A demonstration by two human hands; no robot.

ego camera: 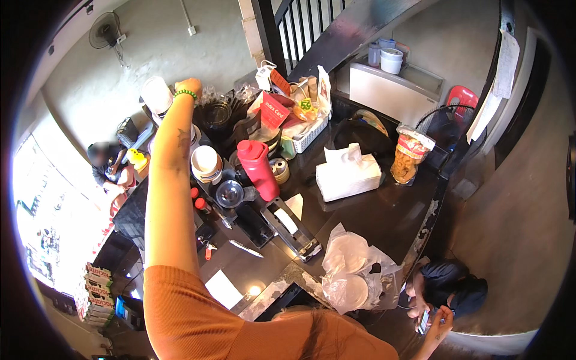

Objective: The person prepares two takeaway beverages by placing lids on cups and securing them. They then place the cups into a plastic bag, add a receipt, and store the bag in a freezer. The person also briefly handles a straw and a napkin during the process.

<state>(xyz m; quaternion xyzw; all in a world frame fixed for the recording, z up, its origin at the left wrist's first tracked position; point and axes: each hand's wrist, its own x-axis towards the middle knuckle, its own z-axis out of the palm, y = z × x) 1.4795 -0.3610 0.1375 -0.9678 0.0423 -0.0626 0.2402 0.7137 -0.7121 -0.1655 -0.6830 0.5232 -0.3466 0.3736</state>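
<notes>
My left hand (189,85), a green beaded bracelet at its wrist, reaches to the far side of the dark counter, beside a stack of white cups (156,94) and near black plastic lids (216,113). Its fingers are curled; whether they hold anything is hidden. My right hand (443,318) is raised at the lower right with fingertips close together; I cannot tell if something small is between them. Nearer on the counter are a pink bottle (258,168), paper cups (207,164), a black tape dispenser (292,231), a black phone (254,224) and a white pen (246,248).
A tissue pack (348,176), a snack bag (408,157) and a white basket (311,135) stand on the counter. Plastic-wrapped round containers (351,270) lie near its edge. A person (454,285) with a phone is close by my right hand; another person (110,166) sits beyond the counter.
</notes>
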